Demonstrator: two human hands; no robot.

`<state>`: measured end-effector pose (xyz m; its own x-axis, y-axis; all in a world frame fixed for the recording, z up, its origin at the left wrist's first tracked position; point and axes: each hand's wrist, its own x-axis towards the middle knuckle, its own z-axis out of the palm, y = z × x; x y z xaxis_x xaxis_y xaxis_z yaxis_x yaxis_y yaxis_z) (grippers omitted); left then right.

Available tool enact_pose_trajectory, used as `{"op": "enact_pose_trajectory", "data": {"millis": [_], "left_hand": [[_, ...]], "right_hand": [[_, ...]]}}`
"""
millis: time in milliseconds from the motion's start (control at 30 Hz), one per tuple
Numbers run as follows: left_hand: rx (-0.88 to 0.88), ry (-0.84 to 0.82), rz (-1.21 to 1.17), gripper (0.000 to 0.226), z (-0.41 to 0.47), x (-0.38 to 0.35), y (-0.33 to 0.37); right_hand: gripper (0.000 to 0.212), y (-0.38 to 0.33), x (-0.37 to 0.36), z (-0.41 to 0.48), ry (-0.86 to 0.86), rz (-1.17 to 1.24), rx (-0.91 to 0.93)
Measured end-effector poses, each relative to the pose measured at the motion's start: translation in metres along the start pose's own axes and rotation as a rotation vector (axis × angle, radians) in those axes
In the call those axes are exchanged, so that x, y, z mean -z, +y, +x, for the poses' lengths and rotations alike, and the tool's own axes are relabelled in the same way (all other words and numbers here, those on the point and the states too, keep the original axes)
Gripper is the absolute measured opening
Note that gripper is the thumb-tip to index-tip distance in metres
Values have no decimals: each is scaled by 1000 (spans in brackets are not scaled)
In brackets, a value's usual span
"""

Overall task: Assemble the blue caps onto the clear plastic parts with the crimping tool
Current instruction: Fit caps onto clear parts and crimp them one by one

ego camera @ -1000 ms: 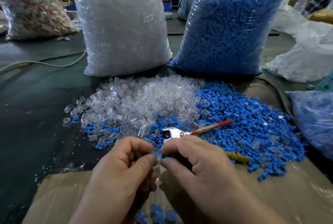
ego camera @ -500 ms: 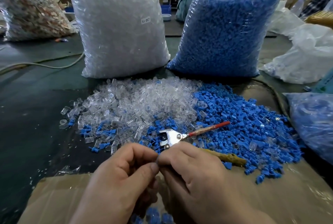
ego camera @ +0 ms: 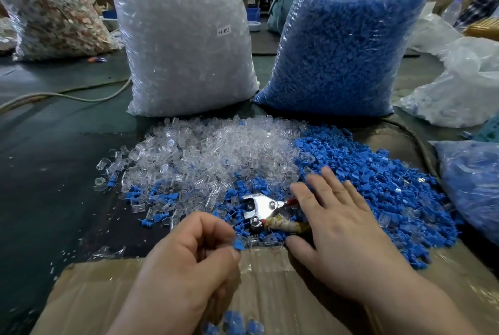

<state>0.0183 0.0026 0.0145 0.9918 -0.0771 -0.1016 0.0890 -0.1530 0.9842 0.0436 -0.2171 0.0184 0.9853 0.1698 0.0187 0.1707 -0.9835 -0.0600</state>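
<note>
A few capped pieces (ego camera: 232, 321) are seen at the near edge, while heaps of clear parts (ego camera: 216, 151) and caps (ego camera: 378, 181) and two full bags (ego camera: 183, 37) remain, so the task is judged barely begun. One cap (ego camera: 239, 245) is pinched in the left hand (ego camera: 189, 261), its grip clamped on it. The right hand (ego camera: 343, 229) is spread flat, grip apart, over the handles of the tool (ego camera: 260, 206), which lies on the heap. Open room is offered by the near cardboard (ego camera: 94, 288); the far side is walled off by the bags.

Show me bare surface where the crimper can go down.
Bare: the cardboard left of the left hand. Mostly bare: the dark mat left of the clear parts. Crowded: the blue caps right of them, with the crimping tool on their near edge.
</note>
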Motion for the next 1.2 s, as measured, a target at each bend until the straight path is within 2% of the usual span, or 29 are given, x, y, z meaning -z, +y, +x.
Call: {"op": "enact_pose_trajectory", "data": {"millis": [67,400,533,633,733,867,933,1000,1033,1133,1200], "left_hand": [[7,-6,-8,37,0,0,1],[23,18,-101,34,4,2,-2],[22,52,-184,22,5,2,-1],[4,91,-219,27,8,4,-3],[-23,117,-227,38,10,7,-6],[-88,134,-252,24,11,10,-7],[-124,139,-258,22,10,10,-6],[-146,150,-254,31,10,10,-7],[-153,152,-251,30,9,10,-7],[-187,112,-233,22,7,10,-4],[-214,108,-191,32,6,10,-5]], "right_hand": [[78,4,-1,0,-37,-12,-1],[66,6,7,6,-13,-68,15],[65,4,13,4,103,-15,-30],[64,1,21,-2,146,131,-34],[70,-6,28,-12,110,203,52],[67,-17,31,-21,53,195,160],[61,-23,35,-24,73,160,174],[69,-23,37,-22,34,154,184],[70,-22,37,-23,9,146,183],[63,-21,36,-25,83,152,206],[70,-21,33,-24,50,177,214]]}}
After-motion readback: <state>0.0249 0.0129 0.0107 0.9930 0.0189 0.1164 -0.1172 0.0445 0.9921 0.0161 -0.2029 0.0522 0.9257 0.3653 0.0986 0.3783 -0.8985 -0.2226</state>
